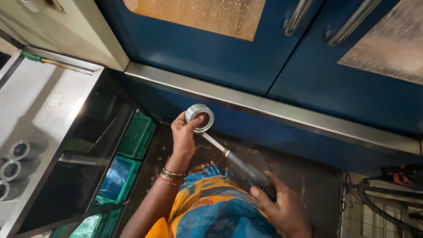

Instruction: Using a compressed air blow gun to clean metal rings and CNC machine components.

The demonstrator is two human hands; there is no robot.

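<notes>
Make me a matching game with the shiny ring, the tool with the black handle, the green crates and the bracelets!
Things:
1. metal ring
2. air blow gun
3. green crates
4. bangles

Places:
A. on the left wrist
B. gripped in the right hand
C. held up in the left hand
D. low down beside the steel table

Pairs: 1-C, 2-B, 3-D, 4-A
</notes>
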